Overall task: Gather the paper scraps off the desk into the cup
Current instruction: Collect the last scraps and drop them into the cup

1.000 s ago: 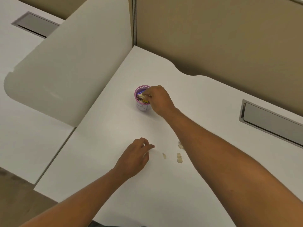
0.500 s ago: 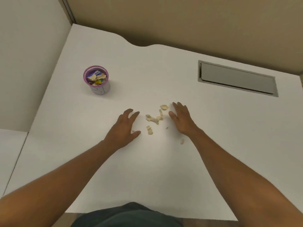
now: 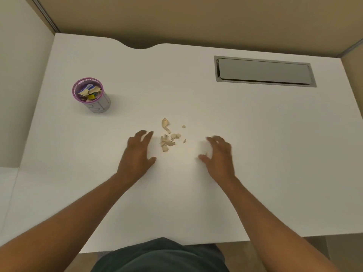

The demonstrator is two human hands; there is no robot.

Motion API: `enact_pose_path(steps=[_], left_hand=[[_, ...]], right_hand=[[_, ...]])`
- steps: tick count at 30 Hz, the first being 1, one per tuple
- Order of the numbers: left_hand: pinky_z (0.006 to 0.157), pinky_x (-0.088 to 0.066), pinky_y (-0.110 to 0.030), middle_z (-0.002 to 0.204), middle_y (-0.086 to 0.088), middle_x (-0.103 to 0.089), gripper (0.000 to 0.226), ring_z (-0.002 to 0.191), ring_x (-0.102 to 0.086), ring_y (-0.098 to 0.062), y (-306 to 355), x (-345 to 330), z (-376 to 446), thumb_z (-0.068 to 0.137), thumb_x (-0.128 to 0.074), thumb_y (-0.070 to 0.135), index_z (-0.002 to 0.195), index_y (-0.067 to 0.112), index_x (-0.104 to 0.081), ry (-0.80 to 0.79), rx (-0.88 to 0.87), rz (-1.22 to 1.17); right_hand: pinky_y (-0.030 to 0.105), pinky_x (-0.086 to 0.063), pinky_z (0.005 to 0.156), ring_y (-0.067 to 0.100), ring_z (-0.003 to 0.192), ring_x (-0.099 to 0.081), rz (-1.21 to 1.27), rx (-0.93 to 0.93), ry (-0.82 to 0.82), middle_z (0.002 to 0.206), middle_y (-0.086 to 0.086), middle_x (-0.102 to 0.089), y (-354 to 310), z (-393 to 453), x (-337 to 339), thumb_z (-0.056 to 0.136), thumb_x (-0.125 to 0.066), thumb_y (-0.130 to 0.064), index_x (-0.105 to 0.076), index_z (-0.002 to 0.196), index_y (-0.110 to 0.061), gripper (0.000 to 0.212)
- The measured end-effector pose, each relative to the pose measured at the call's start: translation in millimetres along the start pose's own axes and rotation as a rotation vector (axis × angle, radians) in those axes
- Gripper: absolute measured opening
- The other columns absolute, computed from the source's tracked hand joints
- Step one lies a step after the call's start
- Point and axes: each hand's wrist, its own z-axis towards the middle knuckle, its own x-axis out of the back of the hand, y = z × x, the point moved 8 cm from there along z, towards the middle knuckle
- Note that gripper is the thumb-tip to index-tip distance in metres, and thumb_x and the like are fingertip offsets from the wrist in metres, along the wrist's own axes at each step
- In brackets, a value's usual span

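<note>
One cup with a purple rim stands far left on the desk, partly filled with scraps; the marks on its side are too blurred to read. About eight tan scraps lie loose mid-desk between two hands. The left hand and right hand are both spread, empty, flanking the pile.

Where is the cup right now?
In the head view the purple-rimmed cup stands upright on the white desk, far left, beyond the left hand and left of the loose paper scraps.
</note>
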Motion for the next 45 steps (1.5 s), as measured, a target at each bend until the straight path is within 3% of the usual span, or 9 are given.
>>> enact_pose_path(steps=[4, 10, 14, 18, 22, 26, 33, 40, 45], left_hand=[[0.094, -0.056, -0.043, 0.147, -0.01, -0.041, 0.086, 0.124, -0.057, -0.033, -32, -9, -28, 0.083, -0.083, 0.017, 0.157, 0.018, -0.039, -0.075, 0.287, -0.126], [0.085, -0.048, -0.024, 0.134, -0.012, -0.056, 0.08, 0.101, -0.059, -0.015, 19, -22, 4, 0.083, -0.074, -0.004, 0.156, 0.01, -0.043, -0.04, 0.319, -0.492], [0.087, -0.051, -0.029, 0.135, -0.009, -0.06, 0.077, 0.102, -0.061, -0.016, 41, -22, 28, 0.084, -0.076, -0.002, 0.154, 0.013, -0.045, -0.075, 0.23, -0.527], [0.084, -0.049, -0.027, 0.137, -0.006, -0.057, 0.076, 0.096, -0.061, -0.016, 13, 1, 41, 0.083, -0.076, 0.0, 0.151, 0.018, -0.05, 0.005, 0.207, -0.385], [0.107, -0.051, -0.047, 0.165, -0.003, -0.029, 0.097, 0.136, -0.05, -0.032, 8, 6, 61, 0.077, -0.087, 0.015, 0.16, 0.021, -0.036, -0.141, 0.029, -0.186], [0.108, -0.047, -0.036, 0.169, 0.0, -0.023, 0.124, 0.144, -0.044, -0.027, 27, -4, 86, 0.065, -0.098, 0.033, 0.164, 0.019, -0.025, -0.321, -0.13, -0.134], [0.096, -0.05, -0.032, 0.148, -0.002, -0.048, 0.108, 0.108, -0.053, -0.017, 32, -18, 69, 0.07, -0.096, 0.02, 0.16, 0.017, -0.035, -0.304, -0.148, -0.242], [0.094, -0.05, -0.032, 0.161, 0.004, -0.029, 0.112, 0.13, -0.053, -0.025, 10, -19, 54, 0.072, -0.093, 0.027, 0.163, 0.024, -0.027, -0.238, -0.045, -0.101], [0.094, -0.055, -0.037, 0.15, -0.003, -0.045, 0.082, 0.125, -0.058, -0.027, 36, -20, 62, 0.085, -0.082, 0.017, 0.156, 0.016, -0.042, -0.242, -0.133, -0.025]], right_hand=[[0.038, -0.049, 0.099, 0.021, 0.123, -0.045, 0.18, -0.317, -0.168, 0.132, -0.003, -0.036, 40, -20, -15, 0.068, -0.091, -0.025, -0.045, 0.139, -0.025, 0.085], [0.013, -0.054, 0.068, 0.024, 0.095, -0.06, 0.42, -0.125, -0.167, 0.112, 0.001, -0.045, -40, 13, -49, 0.074, -0.076, 0.012, -0.059, 0.123, -0.014, 0.058], [0.032, -0.054, 0.085, 0.022, 0.099, -0.062, 0.341, -0.016, -0.212, 0.118, 0.009, -0.053, -81, 38, -61, 0.072, -0.079, 0.004, -0.058, 0.126, -0.011, 0.06], [0.017, -0.046, 0.074, 0.012, 0.084, -0.059, 0.345, 0.058, -0.078, 0.114, 0.002, -0.055, -71, 56, -32, 0.073, -0.086, -0.007, -0.063, 0.116, -0.017, 0.05], [0.032, -0.041, 0.103, 0.021, 0.126, -0.042, 0.136, 0.133, -0.189, 0.139, 0.0, -0.048, -61, 76, -30, 0.08, -0.082, -0.033, -0.052, 0.138, -0.017, 0.068], [0.039, -0.031, 0.118, 0.029, 0.139, -0.034, 0.011, 0.298, -0.301, 0.151, 0.005, -0.044, -89, 82, -48, 0.096, -0.063, -0.032, -0.047, 0.144, -0.01, 0.055], [0.039, -0.046, 0.105, 0.019, 0.122, -0.055, 0.206, 0.32, -0.207, 0.132, 0.001, -0.062, -99, 54, -54, 0.097, -0.06, -0.017, -0.059, 0.131, -0.012, 0.034], [0.027, -0.041, 0.096, 0.02, 0.125, -0.033, 0.065, 0.134, -0.235, 0.145, -0.003, -0.036, -72, 39, -67, 0.059, -0.093, -0.047, -0.039, 0.148, -0.021, 0.107], [0.03, -0.05, 0.092, 0.019, 0.119, -0.04, 0.0, 0.211, -0.247, 0.141, -0.001, -0.039, -101, 46, -79, 0.081, -0.081, -0.027, -0.045, 0.145, -0.021, 0.074]])
